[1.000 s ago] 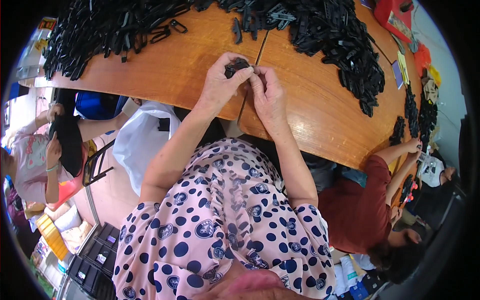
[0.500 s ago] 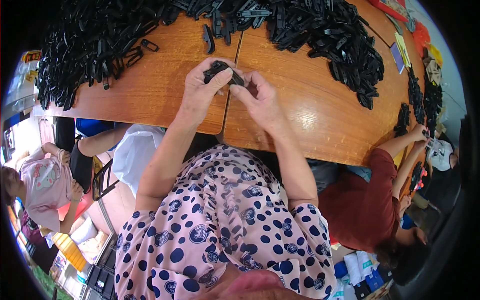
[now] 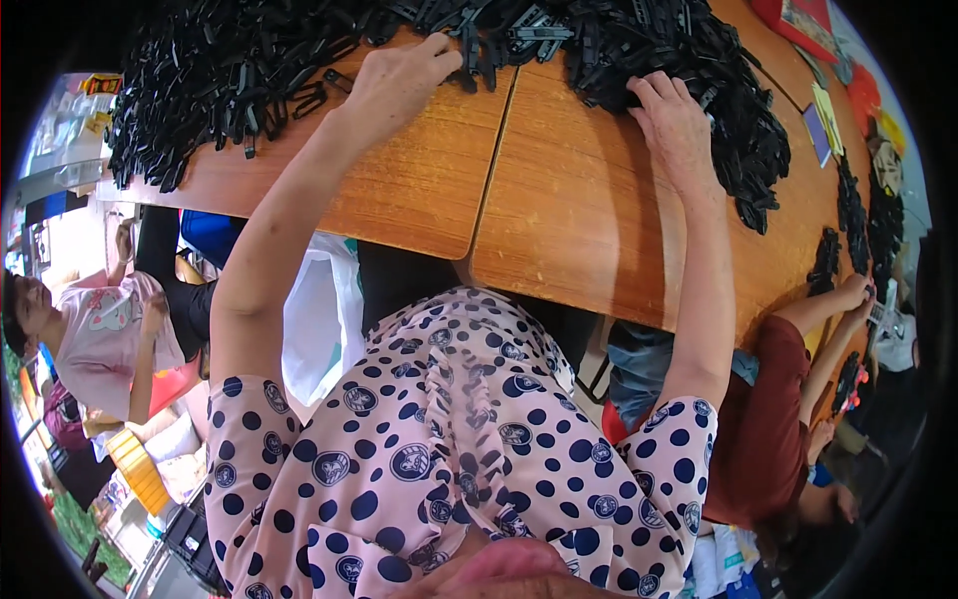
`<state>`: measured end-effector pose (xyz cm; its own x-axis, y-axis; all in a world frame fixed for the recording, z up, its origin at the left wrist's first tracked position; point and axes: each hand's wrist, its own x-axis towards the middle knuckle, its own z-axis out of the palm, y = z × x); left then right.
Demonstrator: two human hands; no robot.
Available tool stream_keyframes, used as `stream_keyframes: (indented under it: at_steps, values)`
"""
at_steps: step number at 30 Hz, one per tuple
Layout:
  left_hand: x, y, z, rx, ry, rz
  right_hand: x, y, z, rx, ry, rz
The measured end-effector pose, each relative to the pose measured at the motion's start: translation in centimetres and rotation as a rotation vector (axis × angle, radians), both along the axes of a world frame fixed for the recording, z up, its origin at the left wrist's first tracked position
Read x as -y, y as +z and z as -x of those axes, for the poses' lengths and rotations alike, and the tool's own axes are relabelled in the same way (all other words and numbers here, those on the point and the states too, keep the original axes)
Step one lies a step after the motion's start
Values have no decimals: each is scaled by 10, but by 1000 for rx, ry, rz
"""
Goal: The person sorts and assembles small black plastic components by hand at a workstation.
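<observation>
My left hand (image 3: 404, 80) reaches to the far middle of the table, its fingers bent and drawn together beside some loose black plastic parts. What lies under those fingertips is hidden. My right hand (image 3: 674, 125) rests at the near edge of the right heap of black plastic parts (image 3: 753, 150), its fingers apart and curving down onto it. Long, narrow pieces with slots and frame-like openings make up the left heap (image 3: 220, 100).
The brown wooden table (image 3: 579, 220) has a seam running between two tops. At right, a person in a dark red top (image 3: 763, 419) handles parts; another in pink (image 3: 115, 329) sits at left. A white plastic bag (image 3: 324, 319) hangs below the table's edge.
Both hands were together over the near table, holding a black plastic part. They have since separated and moved outward to the heaps; that part is no longer visible in them.
</observation>
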<state>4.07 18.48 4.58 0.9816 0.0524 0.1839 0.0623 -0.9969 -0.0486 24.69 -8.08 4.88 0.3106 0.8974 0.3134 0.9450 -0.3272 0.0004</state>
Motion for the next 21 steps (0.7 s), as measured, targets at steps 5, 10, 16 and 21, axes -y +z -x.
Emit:
stream_keyframes:
  at_steps: [5, 10, 16, 21]
  values:
    - [-9, -9, 18, 76, 1, 79, 6, -15, 30, -929, -121, -480]
    - [23, -10, 29, 72, 266, 1214, 0, -8, 90, -1848, 28, -846]
    - [95, 11, 34, 236, 243, 1813, -1, 7, 133, -2069, 81, -804]
    - [103, 1, 40, 213, 262, 1684, -4, 8, 149, -1831, -26, -585]
